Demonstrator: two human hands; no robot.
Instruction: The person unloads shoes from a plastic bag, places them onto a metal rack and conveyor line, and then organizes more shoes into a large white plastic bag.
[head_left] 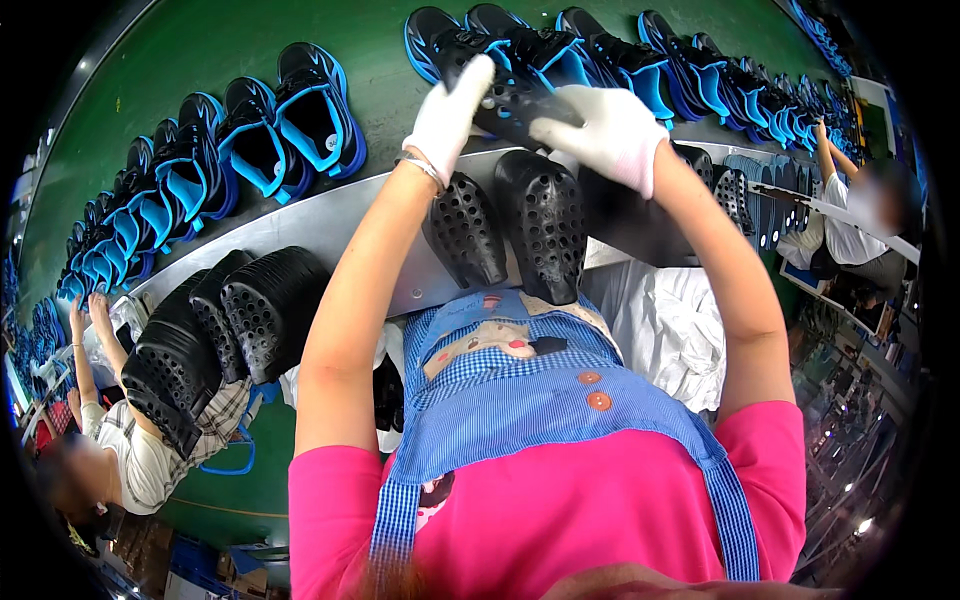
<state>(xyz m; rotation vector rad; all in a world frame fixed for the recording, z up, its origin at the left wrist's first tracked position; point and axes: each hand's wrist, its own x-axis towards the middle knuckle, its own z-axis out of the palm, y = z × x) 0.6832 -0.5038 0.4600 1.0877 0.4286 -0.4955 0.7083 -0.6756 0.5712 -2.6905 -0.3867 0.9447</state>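
A black plastic shoe form with round holes (515, 105) is held between my gloved hands above the table's near edge. My left hand (450, 115) is closed around its left end, thumb up. My right hand (610, 135) grips the other end, which is slightly blurred. Just behind it stands a row of black sneakers with bright blue linings (555, 62). Below my hands, two stacks of similar perforated forms (540, 215) rest against the metal edge.
More sneakers (320, 115) line the green table (390, 130) to the left. Further stacks of forms (265, 310) hang over the metal rim (350, 215). Dark insoles (765, 205) lie at right. Other people work at both sides; a white bag (660, 325) is beside my apron.
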